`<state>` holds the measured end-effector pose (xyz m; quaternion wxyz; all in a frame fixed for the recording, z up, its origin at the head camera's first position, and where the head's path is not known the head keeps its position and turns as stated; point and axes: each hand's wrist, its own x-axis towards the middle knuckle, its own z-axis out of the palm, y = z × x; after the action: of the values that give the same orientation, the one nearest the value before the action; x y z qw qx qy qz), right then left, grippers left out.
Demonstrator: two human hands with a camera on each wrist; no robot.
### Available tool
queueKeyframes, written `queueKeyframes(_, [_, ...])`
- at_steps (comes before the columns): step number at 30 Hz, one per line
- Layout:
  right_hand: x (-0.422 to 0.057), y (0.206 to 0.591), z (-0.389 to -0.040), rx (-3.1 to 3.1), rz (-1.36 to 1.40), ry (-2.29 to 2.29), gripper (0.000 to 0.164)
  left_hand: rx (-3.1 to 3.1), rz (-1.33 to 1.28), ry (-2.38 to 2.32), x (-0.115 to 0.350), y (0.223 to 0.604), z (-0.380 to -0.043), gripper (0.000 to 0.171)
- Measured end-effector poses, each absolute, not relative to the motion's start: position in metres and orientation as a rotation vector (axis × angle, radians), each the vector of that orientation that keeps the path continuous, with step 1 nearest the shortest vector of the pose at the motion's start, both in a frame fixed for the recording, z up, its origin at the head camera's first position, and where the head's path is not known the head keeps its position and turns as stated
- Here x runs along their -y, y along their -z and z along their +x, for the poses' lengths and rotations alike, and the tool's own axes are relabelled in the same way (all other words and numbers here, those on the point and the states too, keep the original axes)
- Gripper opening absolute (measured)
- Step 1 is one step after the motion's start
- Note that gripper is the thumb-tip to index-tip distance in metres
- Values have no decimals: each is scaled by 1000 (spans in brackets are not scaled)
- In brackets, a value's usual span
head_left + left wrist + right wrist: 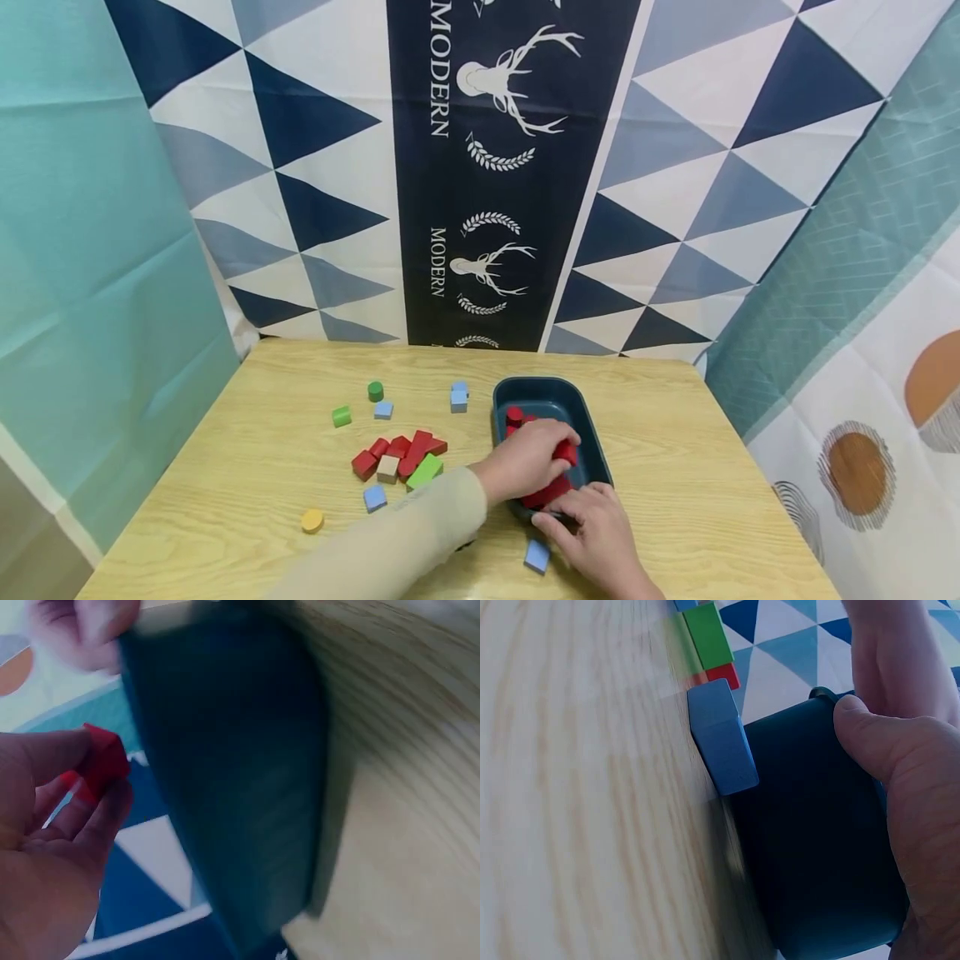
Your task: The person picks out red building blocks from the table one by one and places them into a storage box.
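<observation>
So I'm watching a red block (566, 452) sitting over the dark teal tray (592, 433), and the left hand (527, 458) is pinching it between thumb and fingers. The right hand (596, 533) is gripping the tray's near rim, thumb outside. More red blocks (513, 415) are lying inside. The tray's standing right of centre on the tabletop (675, 483), a blue block (537, 557) lying just off its near end. Toward the left edge, a red pile (417, 450) is sharing space with a tan block (387, 469).

The bare left hand (528, 458) is extended from a cream fabric sleeve (450, 512), fingers (105, 825) pinched. The bare right hand (600, 533) is held nearby, bent.
</observation>
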<state>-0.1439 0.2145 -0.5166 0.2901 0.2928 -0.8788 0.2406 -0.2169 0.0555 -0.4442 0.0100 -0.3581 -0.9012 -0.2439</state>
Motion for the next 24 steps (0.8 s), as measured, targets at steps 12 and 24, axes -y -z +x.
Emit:
queueKeyframes(12, [-213, 517, -142, 2320, 779, -638, 18, 2898, -1191, 352, -81, 486, -221, 33])
queueKeyframes(24, [-214, 517, -145, 2324, 787, -640, 19, 2734, -1025, 149, -84, 493, -220, 23])
